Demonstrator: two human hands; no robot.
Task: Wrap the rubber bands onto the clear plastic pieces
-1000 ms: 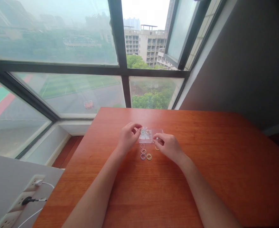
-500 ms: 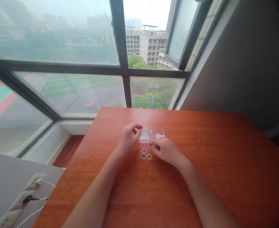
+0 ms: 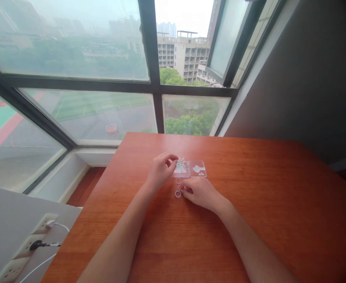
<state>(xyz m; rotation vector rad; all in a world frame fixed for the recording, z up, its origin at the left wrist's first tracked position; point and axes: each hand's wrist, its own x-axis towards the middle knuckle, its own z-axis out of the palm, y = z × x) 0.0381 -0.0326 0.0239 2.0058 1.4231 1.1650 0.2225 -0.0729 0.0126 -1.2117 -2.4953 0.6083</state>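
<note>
A small clear plastic box (image 3: pixel 182 174) lies on the table with its lid (image 3: pixel 201 172) folded out to the right. Several small rings (image 3: pixel 185 163) are inside its compartments. The thumb and index finger of my left hand (image 3: pixel 162 169) close on the box's left rim. In front of the box, my right hand (image 3: pixel 201 192) has its fingertips pinched down at the loose rings, partly covering a peach one; whether a ring is between them is hidden. A pale pink ring (image 3: pixel 178 181) lies beyond those fingertips, and a lilac ring (image 3: pixel 177 194) lies nearer me.
The reddish-brown wooden table (image 3: pixel 267 204) spreads around both arms. Behind it stand large windows with dark frames (image 3: pixel 158 114). At lower left, a wall carries sockets with a white plug (image 3: pixel 49 224) and a black plug (image 3: pixel 36 245).
My right hand has moved left and toward me, from beside the box's front onto the loose rings, now hiding the yellow one. My left hand stays at the box.
</note>
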